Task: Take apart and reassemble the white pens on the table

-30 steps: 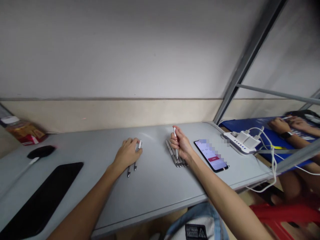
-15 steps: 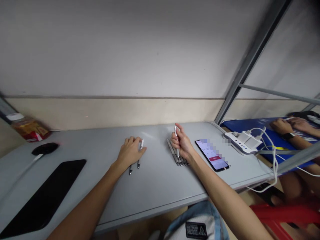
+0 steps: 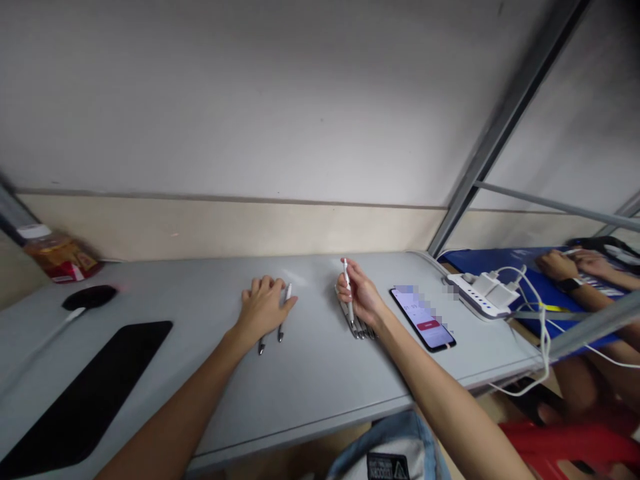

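Note:
My left hand (image 3: 263,305) lies palm down on the grey table (image 3: 310,360), its fingers loosely curled over two silver pens (image 3: 280,328) whose tips stick out toward me. My right hand (image 3: 361,297) is closed round a white and silver pen (image 3: 347,280), holding it nearly upright with its white end up. Under and just beside that hand lie several more silver pens (image 3: 356,325) in a small bunch. A phone (image 3: 423,319) with a lit screen lies right of my right hand.
A black pad (image 3: 95,383) and a black mouse (image 3: 90,297) are at the left, with a red-labelled jar (image 3: 60,257) by the wall. A white power strip (image 3: 487,293) with cables sits at the right edge. Another person's hands (image 3: 575,263) work at a blue table. A red stool (image 3: 570,443) stands low right.
My right hand has raised its pen a little and tipped it more upright. My left hand has stayed on the two pens. The view has shifted slightly.

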### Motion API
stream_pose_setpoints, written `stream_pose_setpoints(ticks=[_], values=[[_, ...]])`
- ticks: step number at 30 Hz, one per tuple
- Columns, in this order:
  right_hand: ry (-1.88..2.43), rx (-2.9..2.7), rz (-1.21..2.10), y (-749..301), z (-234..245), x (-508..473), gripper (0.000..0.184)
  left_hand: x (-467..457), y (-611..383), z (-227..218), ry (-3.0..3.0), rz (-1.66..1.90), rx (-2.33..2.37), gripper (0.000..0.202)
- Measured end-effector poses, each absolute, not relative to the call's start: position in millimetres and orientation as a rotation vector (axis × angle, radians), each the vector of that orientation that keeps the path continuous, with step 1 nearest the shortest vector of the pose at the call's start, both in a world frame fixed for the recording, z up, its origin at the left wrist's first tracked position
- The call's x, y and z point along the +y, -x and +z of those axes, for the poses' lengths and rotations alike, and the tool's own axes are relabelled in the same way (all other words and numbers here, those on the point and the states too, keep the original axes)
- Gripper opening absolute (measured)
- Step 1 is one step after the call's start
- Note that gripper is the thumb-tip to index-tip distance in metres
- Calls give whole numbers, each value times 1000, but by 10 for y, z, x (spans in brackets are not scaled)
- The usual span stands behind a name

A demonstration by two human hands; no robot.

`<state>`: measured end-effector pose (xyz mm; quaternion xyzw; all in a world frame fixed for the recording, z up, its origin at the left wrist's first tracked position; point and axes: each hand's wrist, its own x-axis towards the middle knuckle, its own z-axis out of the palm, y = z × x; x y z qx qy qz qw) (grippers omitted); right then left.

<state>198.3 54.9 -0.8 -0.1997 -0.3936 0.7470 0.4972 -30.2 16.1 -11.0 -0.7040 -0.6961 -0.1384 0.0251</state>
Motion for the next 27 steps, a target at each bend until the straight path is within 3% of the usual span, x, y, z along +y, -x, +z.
stream_pose_setpoints(ticks=[5, 11, 14, 27], values=[[758, -1313, 1620, -1845, -33, 689, 24, 145, 286, -92, 2156, -413, -2154, 34], [1352, -1998, 759, -1835, 24, 852, 17, 118, 287, -87, 2183, -418, -2135, 32], [1543, -2165, 520, -1869, 10, 863, 19, 119, 288, -94, 2198, -442, -2120, 33], [1488, -2036, 456, -1991, -124, 817, 21, 104, 252, -114, 2181, -405, -2085, 34]])
